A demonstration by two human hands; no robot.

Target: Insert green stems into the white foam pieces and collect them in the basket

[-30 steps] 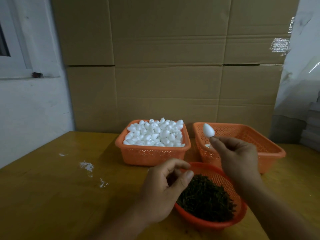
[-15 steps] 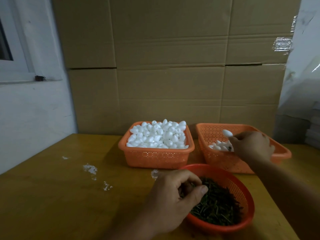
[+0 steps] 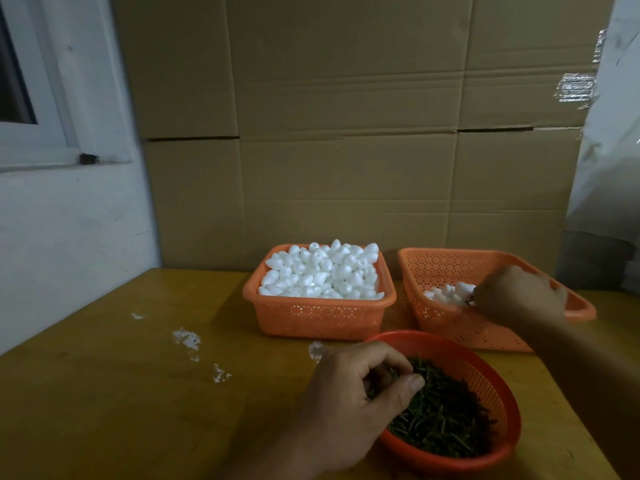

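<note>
From the head camera, a yellow-brown desk (image 3: 104,393) runs up to a wall of flat cardboard sheets (image 3: 346,133), with a white wall and a window frame (image 3: 41,140) on the left.

Three orange containers stand on the desk. At the back, a rectangular basket (image 3: 318,315) is heaped with white foam pieces (image 3: 322,271). Just beside it, to the right, a second rectangular basket (image 3: 450,268) sits tilted, holding a small cluster of foam pieces (image 3: 448,293) near its front wall. In front of these two, a round basket (image 3: 485,375) is full of dark green stems (image 3: 440,420).

The left hand (image 3: 349,407) reaches over the near rim of the round basket, its fingers curled and the thumb (image 3: 408,386) brought toward the fingertips among the stems; it appears to pinch some, though how many is hidden by the fingers.

The right hand (image 3: 519,294) is inside the tilted basket, knuckles up, fingers curled down at the small cluster of foam pieces. Whether it grips a piece or merely touches the pile cannot be told, since the back of the hand covers the fingertips.

A few white smears (image 3: 187,337) mark the desk to the left of the baskets, and another white patch (image 3: 315,349) lies just behind the left hand.
</note>
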